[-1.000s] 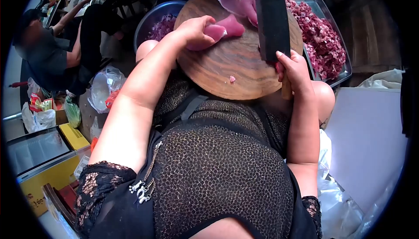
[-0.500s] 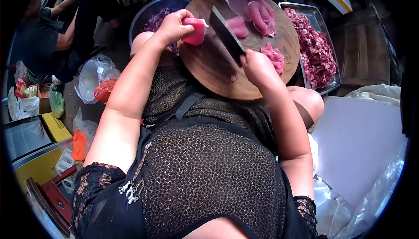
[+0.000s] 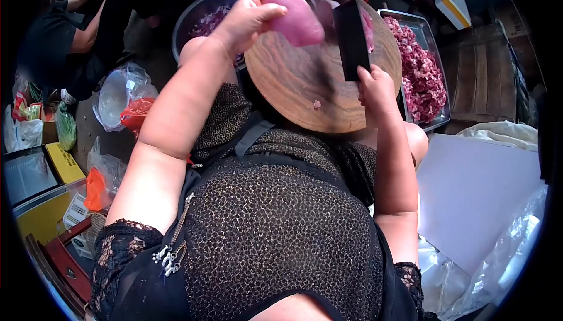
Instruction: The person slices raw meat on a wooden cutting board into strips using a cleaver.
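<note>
My left hand [image 3: 249, 19] grips a slab of pink raw meat [image 3: 296, 19] by its left edge, raised above the round wooden chopping board [image 3: 305, 86]. Wrapped around a cleaver's handle, my right hand [image 3: 376, 89] keeps its broad dark blade [image 3: 353, 39] lifted over the board's right side. Behind the blade, more meat [image 3: 368, 31] shows in part; the rest of it is hidden. A small meat scrap [image 3: 317, 104] lies near the board's front edge. The board rests across my lap.
Right of the board is a metal tray [image 3: 444, 80] heaped with chopped meat [image 3: 422, 75]. A metal bowl [image 3: 183, 28] of meat pieces stands behind my left wrist. Plastic bags [image 3: 120, 101] lie at left, and another person [image 3: 56, 51] sits at the far left.
The meat in my left hand has risen and swung right, now showing its broad face. My right hand has moved right with the cleaver, whose blade is now turned more upright.
</note>
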The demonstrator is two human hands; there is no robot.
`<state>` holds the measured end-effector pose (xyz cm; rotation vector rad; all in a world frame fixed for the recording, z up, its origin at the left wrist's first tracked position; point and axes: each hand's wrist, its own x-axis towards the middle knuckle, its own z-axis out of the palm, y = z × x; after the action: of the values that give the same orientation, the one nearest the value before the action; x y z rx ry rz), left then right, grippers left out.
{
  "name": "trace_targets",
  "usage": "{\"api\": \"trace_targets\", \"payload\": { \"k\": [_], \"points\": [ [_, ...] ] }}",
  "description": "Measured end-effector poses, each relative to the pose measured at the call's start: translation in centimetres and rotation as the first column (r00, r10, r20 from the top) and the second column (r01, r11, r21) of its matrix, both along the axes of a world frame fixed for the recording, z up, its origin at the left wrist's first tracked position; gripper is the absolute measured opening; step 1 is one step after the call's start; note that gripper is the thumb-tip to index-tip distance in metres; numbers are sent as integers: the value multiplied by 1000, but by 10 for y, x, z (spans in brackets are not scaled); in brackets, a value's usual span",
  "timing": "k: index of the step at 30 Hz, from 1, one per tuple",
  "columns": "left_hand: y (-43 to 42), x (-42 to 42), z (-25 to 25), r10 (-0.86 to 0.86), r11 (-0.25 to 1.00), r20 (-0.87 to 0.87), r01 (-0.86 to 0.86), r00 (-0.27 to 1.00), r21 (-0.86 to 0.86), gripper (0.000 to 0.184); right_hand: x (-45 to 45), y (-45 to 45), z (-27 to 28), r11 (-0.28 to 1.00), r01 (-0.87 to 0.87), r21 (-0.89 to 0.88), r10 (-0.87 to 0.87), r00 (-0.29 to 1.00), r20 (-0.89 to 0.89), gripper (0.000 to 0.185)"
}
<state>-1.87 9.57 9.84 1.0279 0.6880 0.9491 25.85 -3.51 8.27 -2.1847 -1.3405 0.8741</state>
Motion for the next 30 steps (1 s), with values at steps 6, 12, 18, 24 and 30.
{"api": "trace_targets", "payload": {
  "k": [6,12,18,24,30],
  "points": [
    [2,3,-108,-85,994,-681,112,727,-5,36,0,-38,24,996,66,55,-46,952,-303,27],
    [22,0,-94,129,937,-867,228,481,266,34,-9,-60,39,984,-175,-4,175,984,-27,25],
    [36,-15,-96,-36,987,-817,149,575,62,19,-40,-32,45,900,-419,-123,433,820,375,25],
    [51,-23,-123,-118,992,-703,119,701,-48,14,-53,-2,48,830,-542,-130,537,717,444,24],
    [51,-23,-123,-139,990,-700,127,700,-69,14,-58,19,47,749,-632,-198,629,583,514,26]
  ]
}}
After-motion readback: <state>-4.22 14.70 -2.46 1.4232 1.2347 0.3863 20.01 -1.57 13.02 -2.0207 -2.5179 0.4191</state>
